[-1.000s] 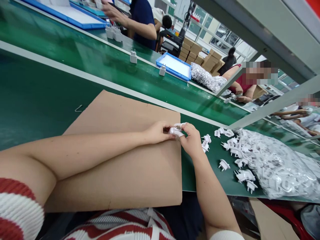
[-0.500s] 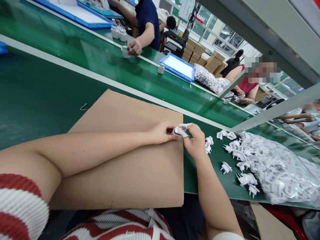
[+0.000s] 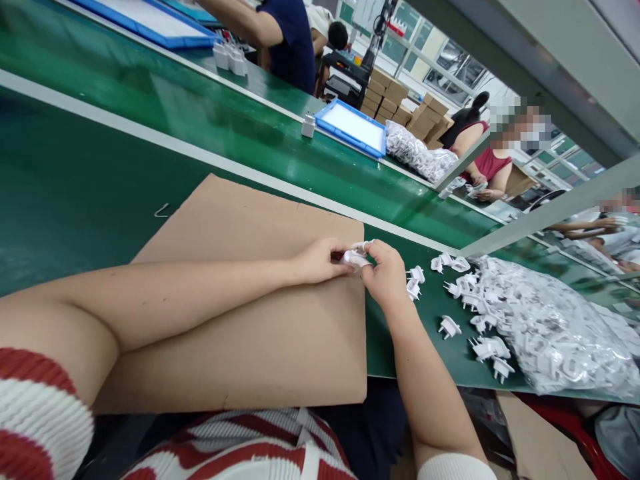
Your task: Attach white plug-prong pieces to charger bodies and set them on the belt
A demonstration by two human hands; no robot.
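Over the right edge of the cardboard sheet (image 3: 250, 333), my left hand (image 3: 323, 260) pinches a small white plastic plug part (image 3: 352, 259) from the left. My right hand (image 3: 389, 272) closes on the same part from the right, thumb and forefinger at its end. White also covers the area of my right fingertips; whether that is finger covers or the part itself, I cannot tell. Just right of that hand lie a few loose white two-pin plug pieces (image 3: 414, 288). My fingers hide much of the held part.
More loose plug pieces (image 3: 450, 327) lie beside a clear bag (image 3: 560, 327) full of them. A bent wire (image 3: 161, 211) lies at the left. Beyond the pale rail (image 3: 200, 155), a green belt runs past a blue tray (image 3: 353, 128), white adapters (image 3: 230, 59) and co-workers.
My hands have drawn slightly closer around the white part, and its dark opening no longer shows. Across the belt, a co-worker's hand with a white adapter has withdrawn. The view has shifted slightly.
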